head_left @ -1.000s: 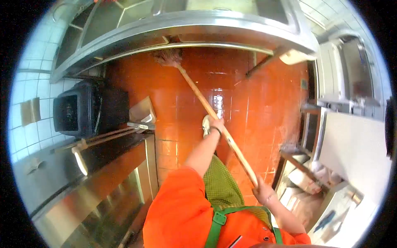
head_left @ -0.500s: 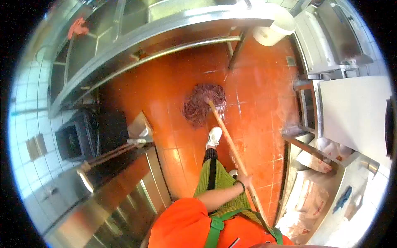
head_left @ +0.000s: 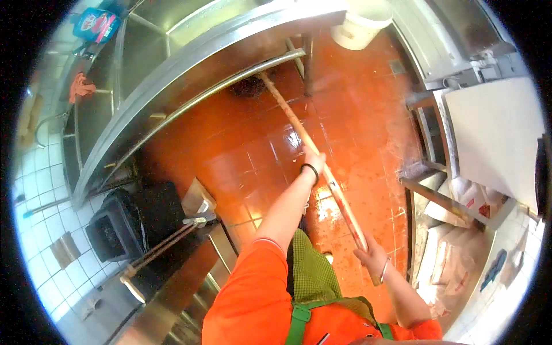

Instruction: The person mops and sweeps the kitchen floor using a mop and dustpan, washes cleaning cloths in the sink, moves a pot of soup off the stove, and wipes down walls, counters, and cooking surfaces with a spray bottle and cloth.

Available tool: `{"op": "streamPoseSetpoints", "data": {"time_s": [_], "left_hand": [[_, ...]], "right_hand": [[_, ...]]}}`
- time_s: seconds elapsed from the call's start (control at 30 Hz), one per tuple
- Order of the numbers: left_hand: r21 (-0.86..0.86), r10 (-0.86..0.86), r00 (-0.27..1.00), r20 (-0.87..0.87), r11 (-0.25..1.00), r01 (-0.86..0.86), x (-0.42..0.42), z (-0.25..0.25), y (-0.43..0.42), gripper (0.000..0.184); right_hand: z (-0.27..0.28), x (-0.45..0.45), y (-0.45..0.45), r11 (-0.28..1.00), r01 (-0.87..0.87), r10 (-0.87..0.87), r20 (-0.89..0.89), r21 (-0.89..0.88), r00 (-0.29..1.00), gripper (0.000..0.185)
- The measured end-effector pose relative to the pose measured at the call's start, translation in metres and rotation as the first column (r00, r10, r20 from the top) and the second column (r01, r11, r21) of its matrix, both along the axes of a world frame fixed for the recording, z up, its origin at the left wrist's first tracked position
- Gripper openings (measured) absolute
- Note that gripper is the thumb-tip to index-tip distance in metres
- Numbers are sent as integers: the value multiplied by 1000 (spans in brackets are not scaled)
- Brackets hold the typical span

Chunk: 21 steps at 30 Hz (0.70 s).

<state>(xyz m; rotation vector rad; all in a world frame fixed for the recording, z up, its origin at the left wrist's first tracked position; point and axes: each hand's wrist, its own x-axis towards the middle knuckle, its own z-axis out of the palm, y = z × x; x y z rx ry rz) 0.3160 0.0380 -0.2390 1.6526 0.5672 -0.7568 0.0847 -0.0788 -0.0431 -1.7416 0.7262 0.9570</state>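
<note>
- Head view: the left hand [head_left: 312, 158], with a black band [head_left: 311, 169] at its wrist, is closed around the wooden handle of a mop [head_left: 341, 206], near the middle of its length.
- The right hand [head_left: 372, 257], with a pale bracelet [head_left: 386, 268] at its wrist, grips the same handle close to its near end; the tip of the wood sticks out just past this hand.
- The mop slants across the orange tiled floor [head_left: 368, 138], from the right hand up and leftward to its dark head [head_left: 250, 86], which lies partly beneath the metal rail [head_left: 230, 75] of a steel sink unit [head_left: 144, 109]. In that shade the strands look spread on the tiles, though the spot is too dim to be sure.
- The floor shines with wet-looking glare around the handle.
- A white bucket [head_left: 361, 26] stands beyond the end of the sink unit, well apart from the mop.
- Left of the floor, a black bin [head_left: 118, 230] is near a piece of cardboard [head_left: 198, 198].
- At the right, pale bags [head_left: 445, 259] fill a low shelf.
- The person wears orange sleeves [head_left: 241, 293] and a green checked apron [head_left: 313, 264].
</note>
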Motion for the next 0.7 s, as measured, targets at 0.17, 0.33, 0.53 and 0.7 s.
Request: {"op": "streamPoseSetpoints", "data": {"time_s": [0.17,0.33,0.53,0.7], "left_hand": [[215,-390,911,131,909,358,-150,28,-17,52],[99,-390,913,-117,910,402,-348,31,-27,58],[-269,-509,654,-560,858,438,-459,117,-42,74],[-332,-412,739,-534,905,265,-389,151,-67,73]], "right_hand": [[49,-146,7,991,132,-128,-110,31,986,57],[105,-315,3,999,12,-19,-209,-33,978,65],[174,-411,-2,995,8,-42,-354,-96,934,64],[180,-361,-11,984,-45,-15,-332,-174,943,63]]}}
